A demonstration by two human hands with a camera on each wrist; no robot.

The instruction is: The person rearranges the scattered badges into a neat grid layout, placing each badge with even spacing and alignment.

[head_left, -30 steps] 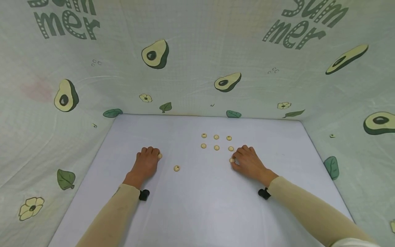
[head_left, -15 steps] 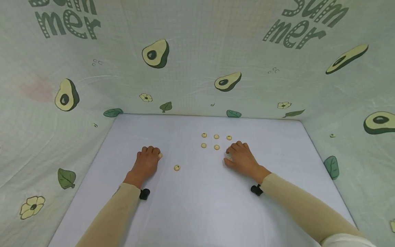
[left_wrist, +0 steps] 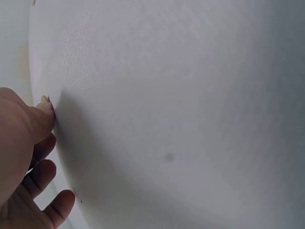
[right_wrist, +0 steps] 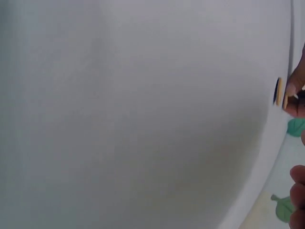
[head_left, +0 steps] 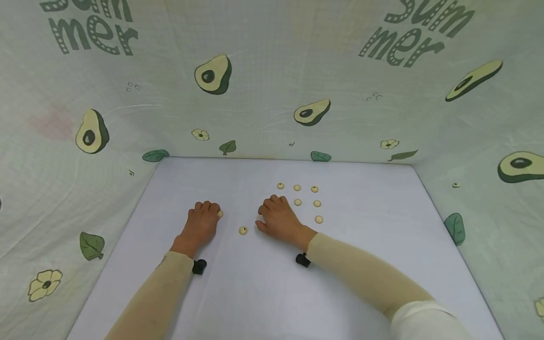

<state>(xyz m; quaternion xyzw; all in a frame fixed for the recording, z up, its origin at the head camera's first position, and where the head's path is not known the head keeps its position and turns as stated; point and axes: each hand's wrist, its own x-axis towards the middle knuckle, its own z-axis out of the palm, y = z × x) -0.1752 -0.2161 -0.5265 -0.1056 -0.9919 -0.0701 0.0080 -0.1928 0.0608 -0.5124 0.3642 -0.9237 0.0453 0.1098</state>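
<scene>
My left hand [head_left: 203, 223] pinches a small round wooden button [head_left: 220, 214] between thumb and fingers. In the left wrist view that button [left_wrist: 45, 98] pokes out past the thumb tip, seen edge-on. Another button [head_left: 243, 230] lies on the white table between the hands. Just right of it hovers my right hand [head_left: 278, 219], thumb and fingers apart with nothing seen between them. At the right wrist view's edge only some right fingertips [right_wrist: 298, 193] show, below the lying button [right_wrist: 279, 91] and the left hand's fingers [right_wrist: 294, 90].
Several more buttons lie in loose rows right of centre, among them one at the back [head_left: 297, 187] and a nearest one [head_left: 318, 219]. The white table [head_left: 255, 293] meets a printed cloth [head_left: 255, 94] behind and at both sides.
My right hand has let go of the button at the right, which stays on the table. It has moved left toward the lone button, covering one in the rows. The left hand stays still.
</scene>
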